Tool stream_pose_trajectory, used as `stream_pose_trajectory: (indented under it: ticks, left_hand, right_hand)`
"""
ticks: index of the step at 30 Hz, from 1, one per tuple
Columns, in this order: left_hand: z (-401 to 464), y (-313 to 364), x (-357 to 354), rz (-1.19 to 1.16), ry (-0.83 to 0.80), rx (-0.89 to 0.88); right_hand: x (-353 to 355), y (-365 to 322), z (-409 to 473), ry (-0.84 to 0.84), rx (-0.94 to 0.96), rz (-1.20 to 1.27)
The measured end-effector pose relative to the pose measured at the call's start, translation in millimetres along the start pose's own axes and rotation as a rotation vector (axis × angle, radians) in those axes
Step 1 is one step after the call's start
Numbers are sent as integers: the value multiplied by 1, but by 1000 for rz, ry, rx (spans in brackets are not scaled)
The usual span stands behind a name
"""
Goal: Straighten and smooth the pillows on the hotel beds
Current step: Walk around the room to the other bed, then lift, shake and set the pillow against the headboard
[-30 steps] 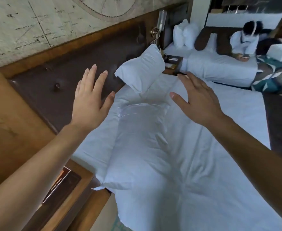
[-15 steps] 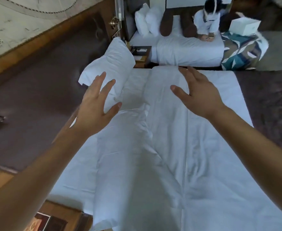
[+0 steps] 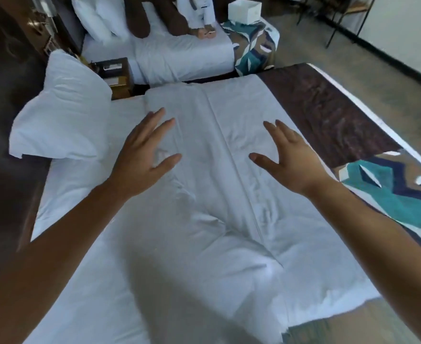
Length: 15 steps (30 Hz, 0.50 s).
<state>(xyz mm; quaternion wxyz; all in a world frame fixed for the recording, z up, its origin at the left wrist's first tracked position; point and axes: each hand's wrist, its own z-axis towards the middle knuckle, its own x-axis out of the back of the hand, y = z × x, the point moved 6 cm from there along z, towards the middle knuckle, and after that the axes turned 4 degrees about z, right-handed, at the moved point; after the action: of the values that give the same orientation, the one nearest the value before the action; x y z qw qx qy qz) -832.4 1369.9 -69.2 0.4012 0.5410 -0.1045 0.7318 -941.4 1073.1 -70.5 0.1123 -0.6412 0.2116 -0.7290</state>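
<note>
- On the near bed (image 3: 85, 281), a wide white duvet (image 3: 229, 219) is lying across the mattress, creased around a long fold line running from 12 to 6 o'clock; it is looking soft and loose, likely to bunch under any sideways push.
- At 10 o'clock from the hands, a white pillow (image 3: 62, 115) is leaning tilted against the dark headboard (image 3: 3, 100), one corner drooping over the bed's edge. It is looking light, plump and floppy, so I judge it is best taken by two opposite corners or edges, then patted flat with open palms.
- At 12 o'clock, two more pillows (image 3: 100, 18) are standing on the far bed (image 3: 179, 55), well apart from the hands.
- The left hand (image 3: 139, 155) is hovering with fingers spread and holding nothing, just beside the pillow's lower edge; whether it is touching the duvet I cannot tell.
- The right hand (image 3: 291, 157) is likewise spread wide and empty, at 3 o'clock from the left, the two well apart.
</note>
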Motion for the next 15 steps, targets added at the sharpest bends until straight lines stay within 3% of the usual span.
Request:
stream_pose_trajectory:
  ticks: [4, 10, 15]
  left_hand:
    - [13, -2, -40, -70, -86, -92]
    - [29, 15, -113, -107, -359, -150]
    - [14, 20, -196, -63, -602, -116]
  right_hand:
    - [-11, 9, -33, -13, -91, -45]
    - [-16, 68, -49, 72, -198, 29]
    - [-91, 117, -65, -23, -347, 135]
